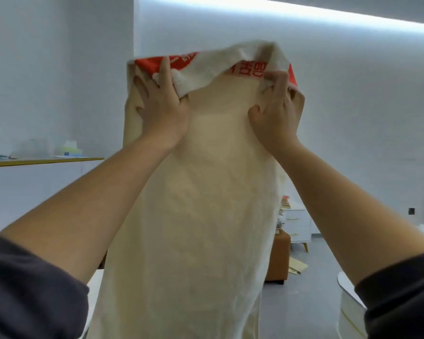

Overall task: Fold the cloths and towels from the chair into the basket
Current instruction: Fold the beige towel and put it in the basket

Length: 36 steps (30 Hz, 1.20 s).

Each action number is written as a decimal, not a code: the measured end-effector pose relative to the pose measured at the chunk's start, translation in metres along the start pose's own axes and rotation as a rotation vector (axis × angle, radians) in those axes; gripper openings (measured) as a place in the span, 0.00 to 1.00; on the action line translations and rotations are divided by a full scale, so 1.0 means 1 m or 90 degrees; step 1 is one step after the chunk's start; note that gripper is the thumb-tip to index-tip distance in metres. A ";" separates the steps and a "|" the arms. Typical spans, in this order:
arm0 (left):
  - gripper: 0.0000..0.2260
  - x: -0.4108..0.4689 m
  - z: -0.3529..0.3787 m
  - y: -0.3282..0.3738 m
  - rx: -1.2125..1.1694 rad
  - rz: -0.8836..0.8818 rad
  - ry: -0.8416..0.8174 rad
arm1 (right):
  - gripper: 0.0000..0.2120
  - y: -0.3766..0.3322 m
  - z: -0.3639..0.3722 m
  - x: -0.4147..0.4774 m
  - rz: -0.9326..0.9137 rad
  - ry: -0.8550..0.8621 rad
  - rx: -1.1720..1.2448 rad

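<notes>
Holding large cream terry towel with red printed band aloft, hanging full length; my left hand grips its top-left corner, my right hand pinches top-right. I judge: spreading before first fold. Next calls for meeting corners evenly.

1 towel; 2 hands: L hand, R hand; 1 stool

This looks like a lived-in room of a home or a small office. Plain white walls meet a grey floor under 1 long ceiling light strip. A white drawer cabinet on slanted legs carries stacked books, an orange padded stool stands beside it, and a yellow-edged counter holds a tissue box.
</notes>
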<state>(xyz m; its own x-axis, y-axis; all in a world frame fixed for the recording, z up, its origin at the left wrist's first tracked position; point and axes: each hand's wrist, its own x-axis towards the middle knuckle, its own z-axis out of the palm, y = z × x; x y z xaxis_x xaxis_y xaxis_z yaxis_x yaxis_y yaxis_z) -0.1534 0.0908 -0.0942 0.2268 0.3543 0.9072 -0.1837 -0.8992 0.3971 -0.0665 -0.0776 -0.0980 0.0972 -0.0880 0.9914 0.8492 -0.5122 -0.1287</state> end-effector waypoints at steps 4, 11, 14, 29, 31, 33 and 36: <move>0.28 -0.024 0.035 -0.040 0.064 -0.033 -0.114 | 0.26 0.033 0.027 -0.036 0.093 -0.092 -0.004; 0.27 -0.067 0.107 -0.130 0.154 -0.107 -0.280 | 0.25 0.086 0.075 -0.110 0.202 -0.249 0.031; 0.26 -0.082 0.119 -0.152 0.083 -0.162 -0.306 | 0.22 0.097 0.081 -0.132 0.258 -0.297 0.105; 0.12 -0.272 0.042 -0.236 0.064 -0.306 -0.361 | 0.03 0.091 0.007 -0.338 0.853 -0.300 0.309; 0.13 -0.300 0.026 -0.236 0.045 -0.302 -0.344 | 0.05 0.084 -0.009 -0.360 0.868 -0.286 0.302; 0.12 -0.328 0.011 -0.240 0.039 -0.263 -0.347 | 0.07 0.079 -0.026 -0.381 0.878 -0.280 0.291; 0.14 -0.369 -0.008 -0.255 0.131 -0.144 -0.409 | 0.12 0.069 -0.049 -0.417 0.885 -0.333 0.271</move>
<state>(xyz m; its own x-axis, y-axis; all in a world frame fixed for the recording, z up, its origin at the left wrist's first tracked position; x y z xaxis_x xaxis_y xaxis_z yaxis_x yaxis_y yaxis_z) -0.1980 0.1914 -0.5291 0.7685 0.3740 0.5191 0.1043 -0.8737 0.4752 -0.0737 -0.1182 -0.5211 0.9974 0.0721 0.0084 0.0086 -0.0018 -1.0000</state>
